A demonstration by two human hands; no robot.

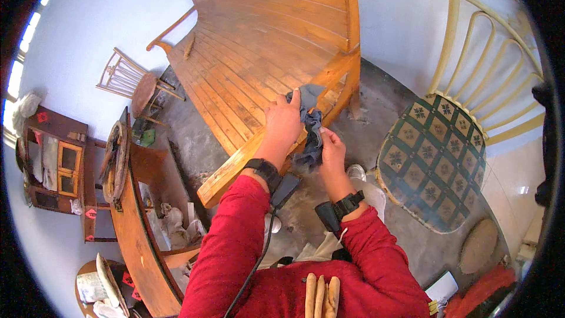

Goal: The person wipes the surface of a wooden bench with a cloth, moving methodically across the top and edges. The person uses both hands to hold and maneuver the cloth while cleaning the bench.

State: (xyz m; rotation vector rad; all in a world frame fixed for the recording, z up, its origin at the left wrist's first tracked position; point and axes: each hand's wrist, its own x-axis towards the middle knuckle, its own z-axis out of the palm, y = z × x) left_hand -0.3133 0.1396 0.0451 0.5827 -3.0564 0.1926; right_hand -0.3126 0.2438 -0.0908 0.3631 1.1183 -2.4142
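A dark grey-blue cloth (314, 130) is draped over the arm of a varnished wooden slatted bench (265, 13). My left hand (284, 117) grips the cloth's upper part against the bench's armrest (231, 165). Lower down, the fingertips of my right hand (333, 145) pinch the bunched, hanging end of the same cloth. Part of the armrest is hidden behind my left hand and forearm. On the seat, near the bench's far end, lies a thin brown stick-like object (189, 46).
A chair with a green diamond-patterned seat (435, 165) stands to the right, near a round brown stool top (478, 246). Left are a small wooden chair (143, 90), a wooden cabinet (148, 229) with bags inside, and a shelf unit (55, 159). The floor (198, 92) is dark.
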